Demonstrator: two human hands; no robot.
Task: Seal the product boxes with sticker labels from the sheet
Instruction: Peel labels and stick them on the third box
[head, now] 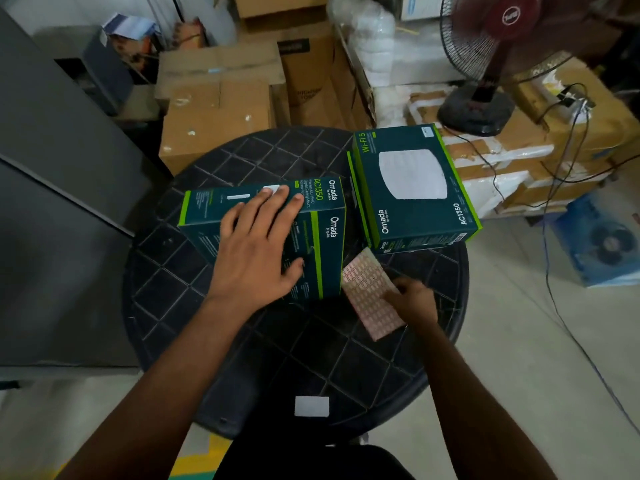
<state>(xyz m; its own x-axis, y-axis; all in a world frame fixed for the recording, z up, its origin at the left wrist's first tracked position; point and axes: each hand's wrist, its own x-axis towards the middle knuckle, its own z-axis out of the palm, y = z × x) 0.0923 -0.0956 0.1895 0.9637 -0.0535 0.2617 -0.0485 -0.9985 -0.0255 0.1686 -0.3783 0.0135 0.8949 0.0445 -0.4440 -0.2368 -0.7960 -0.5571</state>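
Left hand [256,244] spread flat, pressing near box [322,244]; right hand [414,301] fingers curled, pinching sticker sheet [369,292] at right.

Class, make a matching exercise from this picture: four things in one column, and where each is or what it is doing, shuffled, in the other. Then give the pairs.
Things
1. left hand
2. right hand
3. sticker sheet
4. fan

Places or states
A. on cartons behind the table
B. lying flat on a green box
C. on the table beside that box
D. touching the sheet's edge

Pairs: 1-B, 2-D, 3-C, 4-A
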